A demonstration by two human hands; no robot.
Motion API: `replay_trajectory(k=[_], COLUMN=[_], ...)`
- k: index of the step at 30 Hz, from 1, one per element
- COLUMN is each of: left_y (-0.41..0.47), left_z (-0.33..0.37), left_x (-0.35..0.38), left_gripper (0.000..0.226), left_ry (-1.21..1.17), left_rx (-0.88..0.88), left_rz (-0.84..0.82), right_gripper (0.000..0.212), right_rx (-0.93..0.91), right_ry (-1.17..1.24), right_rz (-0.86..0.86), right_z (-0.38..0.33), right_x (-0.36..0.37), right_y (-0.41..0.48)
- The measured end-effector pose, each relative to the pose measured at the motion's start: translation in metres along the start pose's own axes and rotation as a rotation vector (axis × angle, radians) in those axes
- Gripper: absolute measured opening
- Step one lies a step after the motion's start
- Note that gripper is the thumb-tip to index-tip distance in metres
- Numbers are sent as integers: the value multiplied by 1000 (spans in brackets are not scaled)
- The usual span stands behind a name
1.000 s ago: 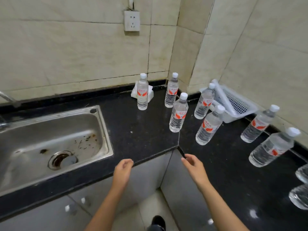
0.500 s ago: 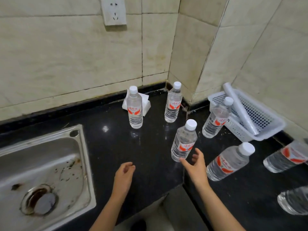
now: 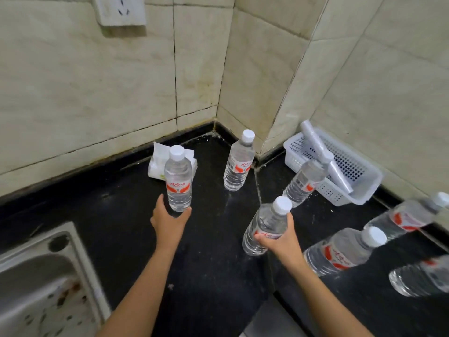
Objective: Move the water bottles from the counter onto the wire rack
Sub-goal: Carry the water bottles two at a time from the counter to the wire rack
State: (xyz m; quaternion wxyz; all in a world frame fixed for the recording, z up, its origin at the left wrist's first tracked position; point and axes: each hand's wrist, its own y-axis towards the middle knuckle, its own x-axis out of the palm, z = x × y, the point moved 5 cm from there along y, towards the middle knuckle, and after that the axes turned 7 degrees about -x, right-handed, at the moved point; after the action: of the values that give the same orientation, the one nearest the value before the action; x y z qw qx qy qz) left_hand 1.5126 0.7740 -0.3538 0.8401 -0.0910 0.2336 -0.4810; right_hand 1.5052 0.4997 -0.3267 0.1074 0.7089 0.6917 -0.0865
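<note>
Several clear water bottles with white caps and red labels stand on the black counter [image 3: 213, 239]. My right hand [image 3: 279, 239] grips the nearest middle bottle [image 3: 266, 223] around its body. My left hand [image 3: 168, 218] reaches the base of the left bottle [image 3: 177, 181], thumb and fingers spread on either side, touching or nearly touching it. Another bottle [image 3: 238, 164] stands in the corner and one [image 3: 305, 181] stands beside the basket. More bottles [image 3: 340, 251] stand at the right edge. No wire rack is in view.
A white plastic basket [image 3: 364, 190] holding a roll of clear bags sits against the right wall. A white tissue pack [image 3: 158, 164] lies behind the left bottle. The steel sink [image 3: 43, 283] is at lower left. A wall socket [image 3: 121, 10] is above.
I have leaned closer to the corner. My right hand has closed around the middle bottle. My left hand has moved forward to the base of the left bottle.
</note>
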Motion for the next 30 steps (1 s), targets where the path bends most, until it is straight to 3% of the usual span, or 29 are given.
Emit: replay_trajectory(k=[7,11,17,21,27,30], left_y=[34,51,54,49,22,7], left_z=[29,42,45,43,28,20], left_x=[3,13,17,10,6,7], left_gripper=[94,98,81,80,78,78], left_ry=[-24,-30,-78,-40,8,14], left_rx=[118,186,192,191,190,188], left_rz=[69,-3,-86,-110,-145,-171], right_gripper=[64,50,64,95,101,91], right_rx=[24,21,40,82,117,113], right_ry=[-18,-58,-6,5,-29,-29], right_rz=[-55,-50,-24,14,24,37], right_z=[-4,-5,4,18,18,13], right_x=[7,8,4,1,2,3], right_y=[12,21,14,5,-3,-6])
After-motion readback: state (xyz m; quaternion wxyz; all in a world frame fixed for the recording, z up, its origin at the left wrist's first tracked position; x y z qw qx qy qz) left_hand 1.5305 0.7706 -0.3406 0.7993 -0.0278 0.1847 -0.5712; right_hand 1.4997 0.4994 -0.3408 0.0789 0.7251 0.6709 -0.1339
